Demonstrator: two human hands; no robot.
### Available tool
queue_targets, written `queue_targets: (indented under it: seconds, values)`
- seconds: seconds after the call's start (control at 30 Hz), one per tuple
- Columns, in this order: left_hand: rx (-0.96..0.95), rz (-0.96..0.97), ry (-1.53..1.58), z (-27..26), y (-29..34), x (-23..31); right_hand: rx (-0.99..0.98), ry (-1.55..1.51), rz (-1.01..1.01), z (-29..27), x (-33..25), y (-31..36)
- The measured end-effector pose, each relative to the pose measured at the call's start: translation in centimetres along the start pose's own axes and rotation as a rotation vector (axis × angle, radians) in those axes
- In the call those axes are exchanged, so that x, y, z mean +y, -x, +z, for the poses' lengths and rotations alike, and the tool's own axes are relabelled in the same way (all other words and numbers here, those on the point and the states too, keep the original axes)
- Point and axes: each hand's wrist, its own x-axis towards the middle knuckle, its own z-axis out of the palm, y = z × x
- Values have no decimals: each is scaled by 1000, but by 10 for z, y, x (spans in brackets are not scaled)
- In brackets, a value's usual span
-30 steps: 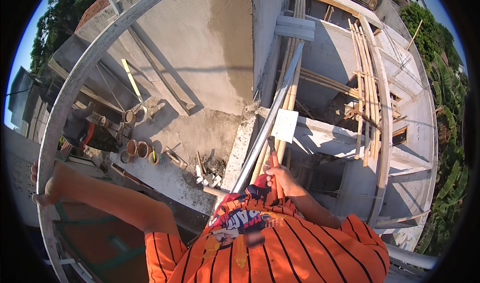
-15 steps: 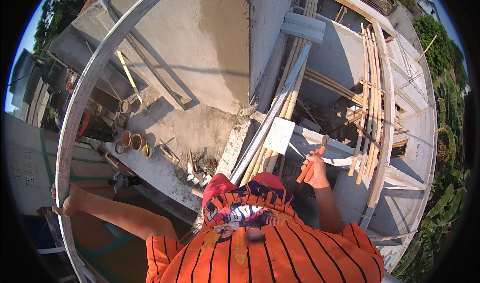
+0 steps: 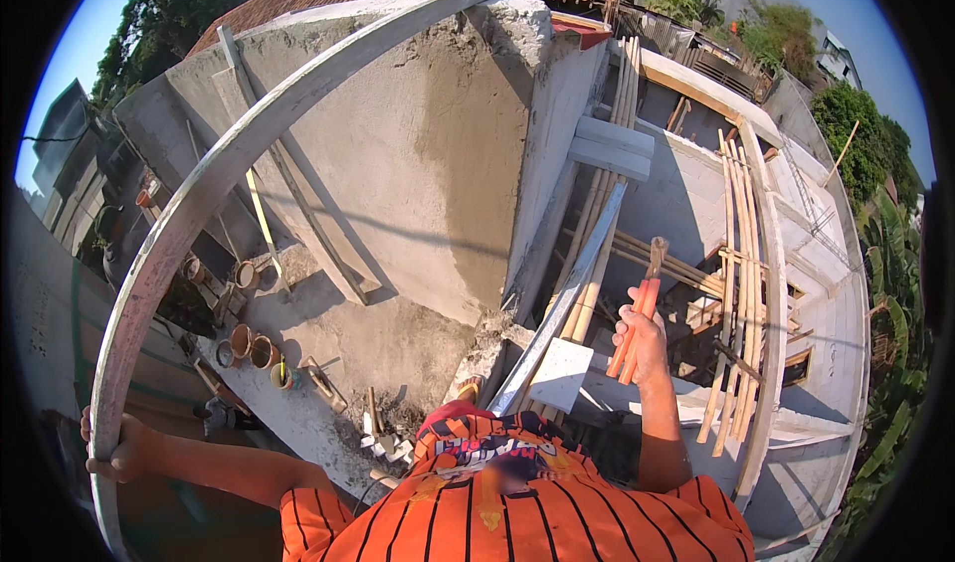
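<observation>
My left hand (image 3: 119, 450) is wrapped around a long, pale, weathered wooden plank (image 3: 214, 179) at the lower left. The plank rises from there and crosses in front of the plastered wall (image 3: 398, 134); the fisheye lens makes it look curved. In my right hand (image 3: 647, 348), raised at the right, is a pair of pincers (image 3: 637, 328) with orange handles. Their worn brownish head points up, and the handles lie close together. Just left of this hand, a white block (image 3: 562, 374) rests on bamboo poles beside a long straight metal bar (image 3: 567, 288).
Bamboo poles (image 3: 738, 293) lie across the open wall frames at the right. Two white blocks (image 3: 612, 148) sit farther off. Several buckets (image 3: 264, 351) stand on the lower ledge at left, near a leaning board (image 3: 298, 199). Rubble (image 3: 386, 445) lies below me.
My view has tipped up, bringing in more roof and sky. The plank's far end now shows at the top. My right hand holds the pincers more upright; both grips stay closed.
</observation>
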Motion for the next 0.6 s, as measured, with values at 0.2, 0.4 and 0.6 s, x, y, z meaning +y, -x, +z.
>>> queue_targets:
  seconds: [0.2,0.4,0.6]
  values:
    - [-13,156,-157,23,78,-76,-199,497,-313,95,-67,-81]
    - [-95,-95,-163,100,221,-169,-206,932,-681,189,-175,-132]
    - [-476,-518,263,130,306,-232,-128,849,-715,212,-182,-113]
